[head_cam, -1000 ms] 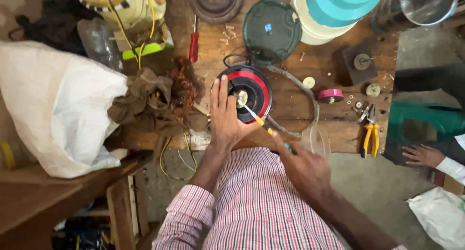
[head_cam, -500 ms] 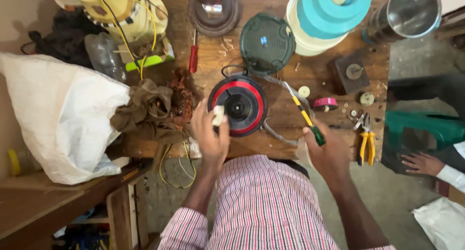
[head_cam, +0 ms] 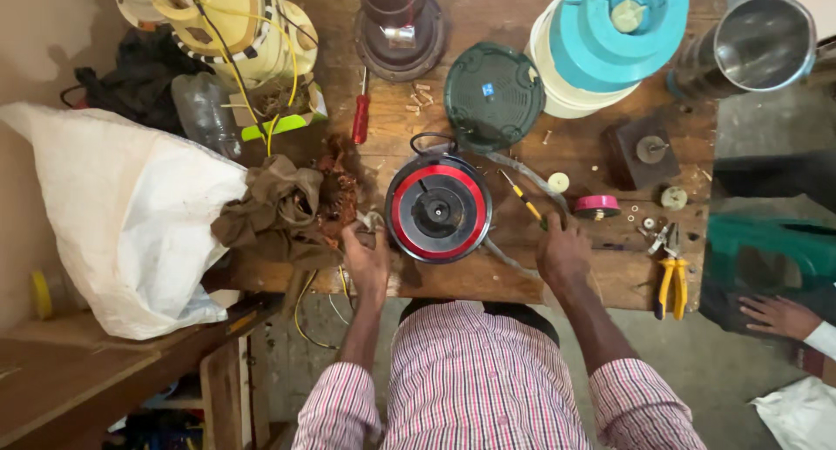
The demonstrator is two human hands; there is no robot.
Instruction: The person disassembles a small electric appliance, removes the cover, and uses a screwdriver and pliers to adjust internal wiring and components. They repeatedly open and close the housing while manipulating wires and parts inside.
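Observation:
A round red and black appliance base (head_cam: 438,208) lies flat on the wooden workbench (head_cam: 488,276), right in front of me. My left hand (head_cam: 366,260) is at the bench's front edge, left of the base. Its fingertips are closed on a small pale part (head_cam: 372,218) beside a crumpled brown cloth (head_cam: 274,210). My right hand (head_cam: 563,251) rests on the bench to the right of the base. It grips a screwdriver (head_cam: 521,197) with a yellow and black shaft that points up-left toward the base.
A dark green round lid (head_cam: 494,95), a red screwdriver (head_cam: 360,117), a pink tape roll (head_cam: 596,206), yellow pliers (head_cam: 670,280) and a steel jar (head_cam: 753,40) lie around. A white sack (head_cam: 122,215) fills the left. Another person's hand (head_cam: 779,315) shows at the right.
My left hand lifted the small pale part off the base and carried it left and down to the cloth. My right hand swung the screwdriver away to the right of the base.

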